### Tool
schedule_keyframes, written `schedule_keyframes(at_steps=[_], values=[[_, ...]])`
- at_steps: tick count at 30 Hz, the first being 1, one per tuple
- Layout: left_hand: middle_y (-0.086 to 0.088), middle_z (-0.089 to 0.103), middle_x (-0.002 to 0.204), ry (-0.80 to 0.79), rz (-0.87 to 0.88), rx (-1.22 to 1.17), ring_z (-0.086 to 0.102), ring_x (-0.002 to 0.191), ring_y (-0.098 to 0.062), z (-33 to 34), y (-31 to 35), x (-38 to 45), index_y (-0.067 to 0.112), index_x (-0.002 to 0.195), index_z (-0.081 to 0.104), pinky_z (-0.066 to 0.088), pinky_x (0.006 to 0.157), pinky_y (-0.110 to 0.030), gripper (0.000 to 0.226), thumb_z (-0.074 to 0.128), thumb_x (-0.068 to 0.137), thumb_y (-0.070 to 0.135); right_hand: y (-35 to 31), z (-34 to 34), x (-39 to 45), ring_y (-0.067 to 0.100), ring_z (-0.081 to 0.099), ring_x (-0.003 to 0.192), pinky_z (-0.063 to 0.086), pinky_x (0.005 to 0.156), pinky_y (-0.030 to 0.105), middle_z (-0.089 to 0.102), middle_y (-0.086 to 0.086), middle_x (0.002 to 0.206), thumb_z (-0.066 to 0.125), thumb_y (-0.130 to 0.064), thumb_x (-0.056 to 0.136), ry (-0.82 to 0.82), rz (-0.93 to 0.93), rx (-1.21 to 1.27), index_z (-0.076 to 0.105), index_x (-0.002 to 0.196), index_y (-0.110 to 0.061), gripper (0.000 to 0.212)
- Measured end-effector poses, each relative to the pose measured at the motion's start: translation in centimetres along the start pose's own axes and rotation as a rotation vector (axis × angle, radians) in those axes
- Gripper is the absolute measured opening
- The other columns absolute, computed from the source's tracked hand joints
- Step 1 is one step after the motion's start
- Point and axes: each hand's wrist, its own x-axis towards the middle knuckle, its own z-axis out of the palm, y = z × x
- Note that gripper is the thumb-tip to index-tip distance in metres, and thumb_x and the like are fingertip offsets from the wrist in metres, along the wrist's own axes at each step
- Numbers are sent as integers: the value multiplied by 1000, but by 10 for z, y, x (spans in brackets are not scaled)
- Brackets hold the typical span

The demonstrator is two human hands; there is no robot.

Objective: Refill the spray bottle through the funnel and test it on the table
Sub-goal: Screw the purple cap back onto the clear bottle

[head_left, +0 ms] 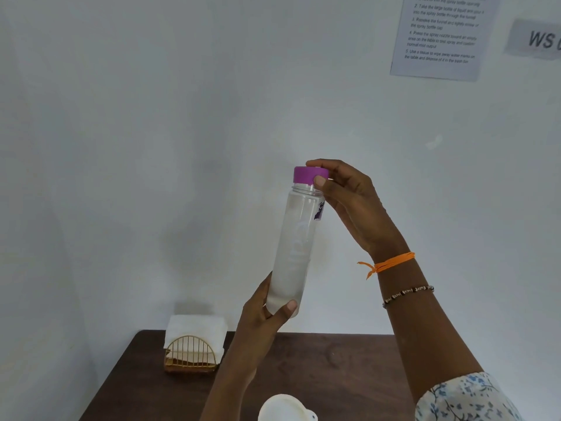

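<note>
A tall clear water bottle [296, 238] with liquid inside is held up in front of the wall, slightly tilted. My left hand [267, 311] grips its base. My right hand [346, 196] wraps its fingers and thumb around the purple cap [306, 175] on top. A white funnel [283, 408] shows at the bottom edge, over the dark wooden table [334, 375]. The spray bottle itself is hidden below the frame.
A gold wire holder with white tissues [194, 347] stands at the table's back left corner. A printed instruction sheet [440, 38] hangs on the white wall at top right. The wall runs right behind the table.
</note>
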Motion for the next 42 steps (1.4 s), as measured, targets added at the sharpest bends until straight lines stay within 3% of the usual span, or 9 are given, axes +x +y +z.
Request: schedule_keyframes(at_steps=[3, 6, 13, 16, 24, 28, 33, 38, 42], values=[[4, 58, 125, -9, 0, -25, 59, 110, -15, -1, -3, 1, 36, 131, 42, 51, 92, -25, 63, 64, 74, 53, 1, -3, 0, 19, 57, 112, 43, 101, 34, 63, 6, 114, 48, -13, 91, -18, -2, 92, 61, 112, -11, 25], [7, 53, 124, 4, -15, -66, 62, 106, -22, 2, 1, 0, 46, 124, 33, 52, 75, -12, 58, 64, 75, 50, 1, -4, 2, 20, 56, 114, 44, 101, 31, 61, 11, 119, 45, -7, 94, -24, 19, 116, 58, 115, -5, 25], [7, 57, 114, -18, 2, -109, 68, 88, -9, 12, 7, -3, 42, 118, 28, 50, 69, -11, 54, 64, 79, 41, -7, 4, 7, 16, 61, 96, 48, 93, 35, 64, 5, 103, 59, -8, 86, 79, 59, 2, 63, 99, -16, 16], [9, 56, 112, -38, -16, -114, 68, 89, -6, 12, 7, -2, 39, 118, 28, 50, 68, -11, 55, 63, 76, 37, -6, 5, 7, 21, 61, 101, 48, 95, 38, 62, 11, 113, 61, -13, 86, 70, 68, -70, 63, 100, -20, 16], [7, 66, 111, -187, -85, -291, 66, 100, -29, 1, 1, -11, 45, 125, 30, 51, 93, -36, 87, 78, 53, 60, -6, -4, 2, 15, 60, 101, 50, 88, 26, 65, 3, 107, 56, -13, 87, -171, 70, 173, 60, 107, -10, 20], [5, 60, 115, -43, -61, -207, 68, 95, -20, 7, 0, -7, 44, 121, 32, 55, 82, -26, 62, 70, 72, 38, -8, 6, 4, 10, 62, 82, 50, 78, 24, 65, 0, 96, 70, -11, 77, 26, 100, 10, 62, 91, -18, 17], [16, 53, 109, 75, -40, -69, 68, 88, -17, 12, -1, -4, 43, 115, 34, 50, 63, -10, 51, 65, 77, 31, 0, 19, 1, 13, 56, 85, 45, 54, 8, 56, 5, 108, 83, -29, 61, 329, 147, -208, 56, 90, -17, 42], [7, 55, 113, 33, -53, -114, 70, 85, -11, 10, 2, -7, 38, 118, 36, 54, 68, -17, 55, 63, 71, 35, -5, 12, -3, 5, 57, 87, 45, 76, 19, 61, 0, 103, 61, -47, 78, 269, 133, -116, 58, 93, -10, 40], [6, 55, 117, 9, -64, -167, 70, 89, -18, 10, 3, -9, 42, 119, 36, 56, 81, -27, 58, 64, 68, 37, -3, 0, -5, 15, 53, 109, 44, 92, 30, 56, 5, 120, 43, -22, 92, 65, 122, 174, 56, 110, -14, 23]])
